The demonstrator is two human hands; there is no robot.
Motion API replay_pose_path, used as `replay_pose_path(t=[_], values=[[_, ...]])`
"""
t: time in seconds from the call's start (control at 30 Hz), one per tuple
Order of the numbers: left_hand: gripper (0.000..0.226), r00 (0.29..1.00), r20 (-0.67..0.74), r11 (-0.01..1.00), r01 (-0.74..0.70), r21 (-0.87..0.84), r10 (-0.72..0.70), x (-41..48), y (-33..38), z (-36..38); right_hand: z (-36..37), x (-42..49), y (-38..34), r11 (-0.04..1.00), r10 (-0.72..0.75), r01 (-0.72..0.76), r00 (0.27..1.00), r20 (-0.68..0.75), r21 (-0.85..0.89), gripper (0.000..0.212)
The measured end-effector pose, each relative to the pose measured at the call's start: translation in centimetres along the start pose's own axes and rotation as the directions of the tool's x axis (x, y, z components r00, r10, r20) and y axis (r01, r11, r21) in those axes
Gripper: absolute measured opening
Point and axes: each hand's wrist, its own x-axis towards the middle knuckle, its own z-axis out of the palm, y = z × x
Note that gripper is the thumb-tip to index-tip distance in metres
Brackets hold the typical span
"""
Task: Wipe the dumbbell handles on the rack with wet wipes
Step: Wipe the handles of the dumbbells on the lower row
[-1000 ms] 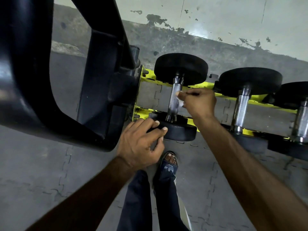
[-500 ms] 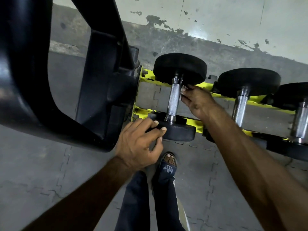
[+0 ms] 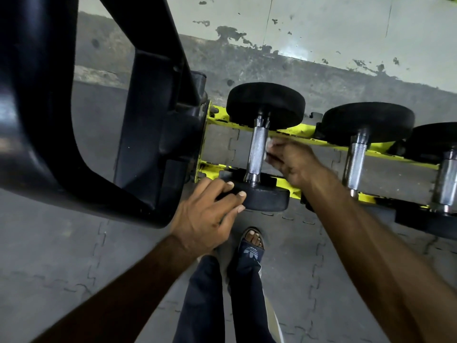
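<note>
A black dumbbell lies across the yellow rack (image 3: 291, 132), its knurled steel handle (image 3: 257, 152) bare and in plain sight. My left hand (image 3: 207, 219) grips the near weight head (image 3: 264, 198) of that dumbbell. Just right of the handle, my right hand (image 3: 294, 162) is closed on a white wet wipe (image 3: 269, 144); only a small corner of the wipe shows at the fingertips, close to the handle's right side. A second dumbbell's handle (image 3: 356, 164) and a third dumbbell's handle (image 3: 447, 179) sit further right on the rack.
A large black machine frame (image 3: 81, 120) fills the left side, close to the rack's left end. A stained wall (image 3: 321, 33) runs behind the rack. My legs and a sandalled foot (image 3: 252, 243) stand on grey interlocking floor mats (image 3: 74, 256).
My right hand slid off the handle and drew back to its right side, lower than before. The handle is now uncovered. My left hand stayed on the near weight head.
</note>
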Motion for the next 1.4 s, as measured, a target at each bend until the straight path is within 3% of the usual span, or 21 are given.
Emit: replay_pose_path(t=[0.07,0.13,0.3,0.47,0.63,0.73,0.8,0.83,0.9,0.93,0.97,1.03,1.1,1.17,1.23,1.3,1.4], values=[[0.022,1.0,0.001,1.0,-0.007,0.005,0.007,-0.1,-0.2,0.1,-0.9,-0.9,0.8,0.99,0.088,-0.083,0.995,0.04,-0.117,0.023],[0.027,1.0,-0.004,1.0,-0.003,0.008,0.003,-0.1,-0.1,0.2,-0.9,-0.3,0.5,0.994,0.09,-0.086,0.994,0.061,-0.074,0.024],[0.02,1.0,0.002,1.0,0.014,-0.006,-0.014,-0.1,0.1,0.3,1.4,1.1,-0.4,0.97,-0.036,0.046,0.998,-0.045,0.237,0.019],[0.019,0.999,-0.003,0.999,0.038,-0.027,-0.038,-0.1,0.3,0.3,1.5,-2.2,1.1,0.933,-0.285,0.325,0.929,-0.234,0.153,0.017],[0.02,0.998,-0.017,0.998,0.061,-0.021,-0.062,-0.2,0.5,0.4,3.8,0.1,-0.7,0.914,-0.142,0.27,0.913,-0.382,0.304,0.025],[0.019,0.999,-0.009,0.999,0.048,-0.01,-0.048,-0.3,0.5,0.4,4.0,-0.3,0.6,0.878,-0.39,0.464,0.835,-0.388,0.117,0.027],[0.019,0.999,-0.008,0.999,0.042,0.006,-0.042,-0.2,0.5,0.3,3.8,-0.9,1.5,0.733,-0.68,0.63,0.684,-0.265,-0.257,0.023],[0.019,0.999,-0.01,0.999,0.039,0.013,-0.039,-0.1,0.5,0.3,3.7,-1.1,1.7,0.564,-0.806,0.682,0.577,-0.131,-0.465,0.019],[0.018,0.999,-0.007,0.999,0.034,0.024,-0.034,-0.1,0.6,0.2,3.8,-1.1,1.6,0.072,-0.908,0.65,0.356,0.22,-0.756,0.021],[0.018,0.999,-0.001,0.999,0.034,0.028,-0.034,-0.1,0.6,0.1,4.1,-1.2,1.3,-0.14,-0.867,0.564,0.327,0.376,-0.814,0.023],[0.018,0.999,0.007,0.999,0.037,0.029,-0.037,-0.1,0.6,0.1,4.6,-1.4,1.0,-0.294,-0.793,0.471,0.365,0.487,-0.832,0.023],[0.02,0.999,0.018,0.999,0.044,0.023,-0.044,-0.1,0.5,0.0,5.5,-1.8,0.4,-0.471,-0.622,0.35,0.519,0.586,-0.81,0.018],[0.02,0.999,0.024,0.999,0.038,0.011,-0.038,-0.1,0.4,0.0,5.9,-2.2,0.0,-0.57,-0.464,0.33,0.627,0.626,-0.753,0.012],[0.02,0.999,0.018,1.0,0.026,0.009,-0.026,-0.1,0.4,0.0,5.4,-2.6,-0.2,-0.62,-0.312,0.405,0.658,0.685,-0.672,0.009],[0.019,1.0,0.011,1.0,0.019,0.016,-0.019,-0.1,0.3,0.1,4.5,-3.3,-0.5,-0.619,-0.226,0.484,0.644,0.731,-0.619,0.009],[0.02,1.0,0.007,1.0,0.024,0.014,-0.024,-0.2,0.3,0.2,4.1,-3.5,-1.2,-0.579,-0.276,0.507,0.615,0.738,-0.639,0.016],[0.025,0.999,-0.006,0.999,0.039,0.014,-0.039,-0.3,0.3,0.4,4.4,-2.7,-2.1,-0.492,-0.487,0.428,0.587,0.647,-0.758,0.037]])
